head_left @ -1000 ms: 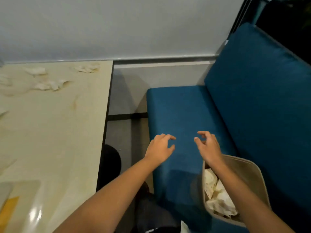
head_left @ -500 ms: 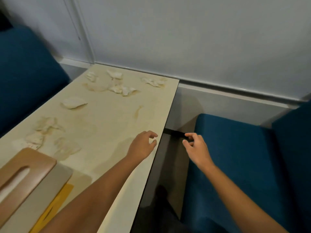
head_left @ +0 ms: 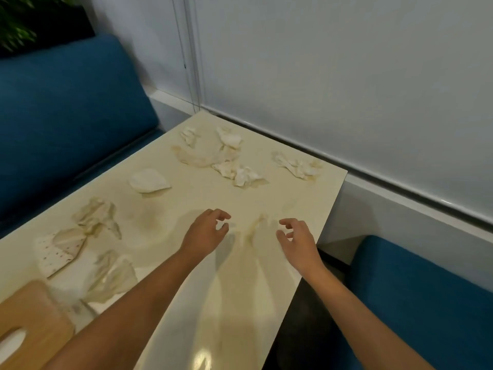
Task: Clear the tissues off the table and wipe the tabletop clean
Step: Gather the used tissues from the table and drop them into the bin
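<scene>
Several crumpled, stained tissues lie across the cream tabletop (head_left: 240,276): a cluster near the far edge (head_left: 237,172), one at the far right corner (head_left: 297,165), a rounded wad (head_left: 149,180), and flattened wet ones on the left (head_left: 96,217) (head_left: 112,276). Brown smears mark the surface (head_left: 256,225). My left hand (head_left: 205,232) hovers over the middle of the table with fingers loosely curled and empty. My right hand (head_left: 297,239) hovers beside it near the right edge, also loosely curled and holding nothing.
A wooden tissue box lid (head_left: 29,324) sits at the near left corner. Blue bench seats flank the table on the left (head_left: 66,102) and right (head_left: 426,289). A grey wall (head_left: 346,76) runs behind the table's far edge. A plant (head_left: 16,25) stands top left.
The view has swung left from the blue seat and the bin to the table. Both hands have moved over the tabletop and closer to the tissues, still empty.
</scene>
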